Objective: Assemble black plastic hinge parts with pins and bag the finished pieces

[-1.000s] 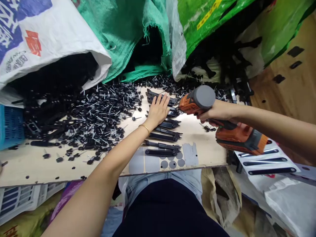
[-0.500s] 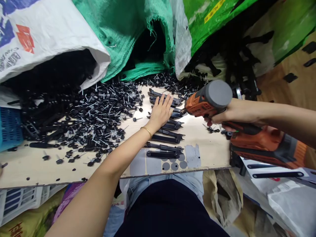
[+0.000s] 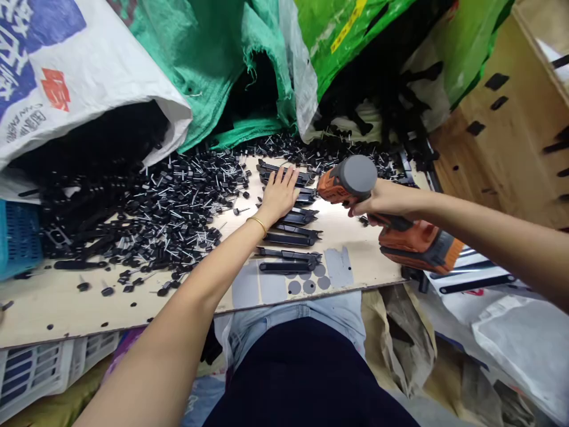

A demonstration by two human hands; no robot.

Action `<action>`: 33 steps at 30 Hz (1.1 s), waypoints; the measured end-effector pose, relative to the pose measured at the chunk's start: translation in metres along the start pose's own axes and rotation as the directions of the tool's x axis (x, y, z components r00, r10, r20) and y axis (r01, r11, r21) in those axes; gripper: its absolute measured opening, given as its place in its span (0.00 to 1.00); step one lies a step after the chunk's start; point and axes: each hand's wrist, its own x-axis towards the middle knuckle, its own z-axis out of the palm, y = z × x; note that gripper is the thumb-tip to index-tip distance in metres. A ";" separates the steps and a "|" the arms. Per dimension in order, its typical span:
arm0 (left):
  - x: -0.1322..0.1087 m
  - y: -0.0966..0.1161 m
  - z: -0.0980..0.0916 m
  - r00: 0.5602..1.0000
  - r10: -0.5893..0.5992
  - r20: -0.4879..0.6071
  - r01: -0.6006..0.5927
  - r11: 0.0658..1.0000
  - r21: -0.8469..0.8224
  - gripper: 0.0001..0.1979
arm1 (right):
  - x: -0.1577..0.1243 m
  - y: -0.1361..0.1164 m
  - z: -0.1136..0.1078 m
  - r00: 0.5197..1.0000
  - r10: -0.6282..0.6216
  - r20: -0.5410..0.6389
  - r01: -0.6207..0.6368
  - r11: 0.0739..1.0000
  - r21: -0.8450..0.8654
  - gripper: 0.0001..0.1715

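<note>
My left hand (image 3: 278,196) lies flat with fingers spread on a row of long black plastic bars (image 3: 288,238) laid side by side on the wooden board (image 3: 355,261). My right hand (image 3: 377,201) grips the handle of an orange cordless screwdriver (image 3: 355,181), whose nose points left at the bars just right of my left fingers. Its orange battery block (image 3: 418,246) hangs near the board's right edge. A heap of small black pins with metal shafts (image 3: 178,201) spreads left of my left hand.
A white woven sack (image 3: 66,89) and green sacks (image 3: 213,65) full of black parts crowd the far side. A blue crate (image 3: 18,237) stands at far left. White bags with more black bars (image 3: 475,281) lie right. A wooden panel (image 3: 502,136) rises at right.
The screwdriver and my right hand have shifted a little left and nearer the bars after swinging right. My left hand stays flat on the bars. The view has tilted slightly.
</note>
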 end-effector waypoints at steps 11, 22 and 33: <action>-0.001 0.028 0.009 0.995 0.072 -0.069 -0.089 0.952 -0.294 0.10 | -0.078 0.117 0.018 0.776 -0.155 -0.611 0.372 0.896 0.244 0.18; 0.003 0.036 0.017 0.995 0.089 -0.051 -0.099 0.963 -0.251 0.08 | -0.099 0.144 0.033 0.809 -0.189 -0.557 0.350 0.916 0.196 0.13; 0.023 0.016 0.021 0.968 0.253 -0.002 -0.241 0.921 -0.306 0.08 | -0.099 0.142 0.030 0.822 -0.167 -0.545 0.327 0.921 0.210 0.10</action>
